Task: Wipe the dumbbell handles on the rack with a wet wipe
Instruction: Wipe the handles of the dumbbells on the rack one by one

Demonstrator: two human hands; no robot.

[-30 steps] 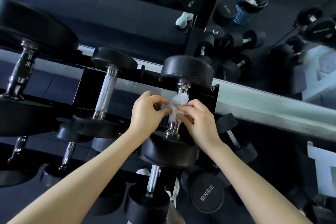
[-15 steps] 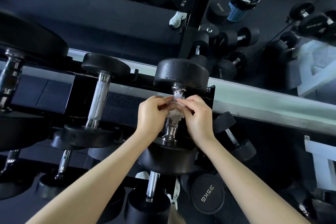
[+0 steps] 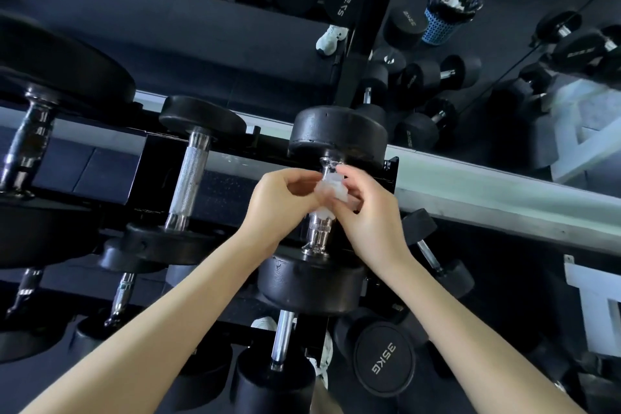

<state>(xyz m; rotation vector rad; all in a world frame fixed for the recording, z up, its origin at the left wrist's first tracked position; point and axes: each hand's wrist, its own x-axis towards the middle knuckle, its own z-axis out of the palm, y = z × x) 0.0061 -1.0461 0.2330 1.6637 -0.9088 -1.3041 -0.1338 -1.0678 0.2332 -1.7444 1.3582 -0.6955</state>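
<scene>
A black dumbbell [image 3: 337, 133] lies on the top tier of the rack [image 3: 117, 175], its chrome handle [image 3: 317, 232] running toward me. A white wet wipe [image 3: 331, 188] sits against the handle's upper half. My left hand [image 3: 280, 200] pinches the wipe from the left and my right hand [image 3: 369, 212] pinches it from the right, fingers curled, directly over the handle. The handle's lower part shows bare below the hands. The wipe is blurred and mostly hidden by fingers.
A dumbbell with a knurled handle [image 3: 190, 178] sits to the left, a bigger one [image 3: 28, 144] at the far left. Lower tiers hold more dumbbells, including a 35KG one [image 3: 383, 358]. A mirror behind reflects a blue bin [image 3: 448, 10].
Both hands have come closer together and bunched the wipe, which was spread between them a second ago, up against the handle. The view shifted slightly.
</scene>
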